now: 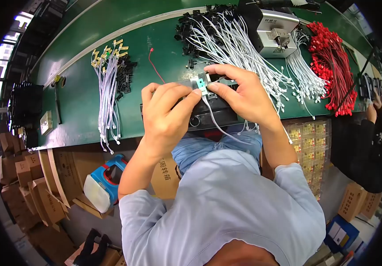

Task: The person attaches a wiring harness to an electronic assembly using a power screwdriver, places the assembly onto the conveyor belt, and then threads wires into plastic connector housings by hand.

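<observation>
At the green table (78,106), cardboard boxes (47,201) piled leftward, my left hand (166,108) pinches a teal plug (201,84); right hand (250,95): grip unclear.

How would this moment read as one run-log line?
left hand: at teal piece | right hand: close beside it | grips: unclear | white cable: trailing below | black fixture: beneath hands

A boxy black device (224,111) sits at the green bench's (78,106) near edge, midway along. To its left lies a bundle of slim white cables (108,93), small black plastic parts (125,75) on that bundle's right. Behind and right of the device spreads a fanned white cable heap (239,44); then, rightward, a grey metal machine (268,31), a smaller white cable bundle (306,82) and, toward the right edge, thin red wires (335,71).
</observation>
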Demonstrator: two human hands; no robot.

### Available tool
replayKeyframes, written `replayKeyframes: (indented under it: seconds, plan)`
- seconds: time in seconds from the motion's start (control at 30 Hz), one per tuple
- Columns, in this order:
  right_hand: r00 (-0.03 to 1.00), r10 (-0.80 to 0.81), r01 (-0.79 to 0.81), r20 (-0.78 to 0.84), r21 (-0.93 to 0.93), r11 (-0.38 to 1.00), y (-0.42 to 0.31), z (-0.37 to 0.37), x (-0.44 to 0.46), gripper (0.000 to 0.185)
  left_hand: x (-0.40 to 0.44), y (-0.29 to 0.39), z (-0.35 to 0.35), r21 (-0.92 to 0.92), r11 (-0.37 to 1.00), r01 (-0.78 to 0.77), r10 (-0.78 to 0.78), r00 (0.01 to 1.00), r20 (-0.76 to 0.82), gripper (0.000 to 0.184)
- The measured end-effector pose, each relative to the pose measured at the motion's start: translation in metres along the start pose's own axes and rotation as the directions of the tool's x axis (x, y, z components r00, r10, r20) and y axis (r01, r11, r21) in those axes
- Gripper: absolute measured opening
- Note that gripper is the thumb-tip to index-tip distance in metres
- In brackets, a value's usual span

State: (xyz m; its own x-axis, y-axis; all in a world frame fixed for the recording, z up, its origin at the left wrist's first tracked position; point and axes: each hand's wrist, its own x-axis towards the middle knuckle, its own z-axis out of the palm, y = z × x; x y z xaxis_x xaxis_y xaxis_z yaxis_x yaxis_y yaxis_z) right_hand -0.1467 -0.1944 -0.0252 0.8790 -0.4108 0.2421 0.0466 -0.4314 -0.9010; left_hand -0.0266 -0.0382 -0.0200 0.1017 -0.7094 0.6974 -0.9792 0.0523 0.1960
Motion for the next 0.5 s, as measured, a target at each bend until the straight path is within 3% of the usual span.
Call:
replayKeyframes:
  seconds: [0.3, 0.4, 0.5]
  plan:
    - [0.998, -0.010, 0.011, 0.058, -0.010, 1.000, 0.001, -0.007, -0.003, 0.034, 0.001, -0.004, -0.001, -0.018, 0.999, 0.037, -0.035, 0.996, 0.082, 0.025]
    - [0.990, -0.134, 0.133, 0.053, 0.019, 0.991, 0.006, -0.013, -0.006, 0.034, -0.002, -0.003, 0.004, -0.110, 0.994, 0.028, -0.019, 0.996, 0.086, 0.026]
    - [0.982, -0.127, 0.124, 0.138, 0.029, 0.992, 0.003, -0.018, -0.005, 0.035, -0.005, -0.001, 0.005, -0.010, 1.000, -0.025, 0.026, 0.995, 0.095, 0.023]
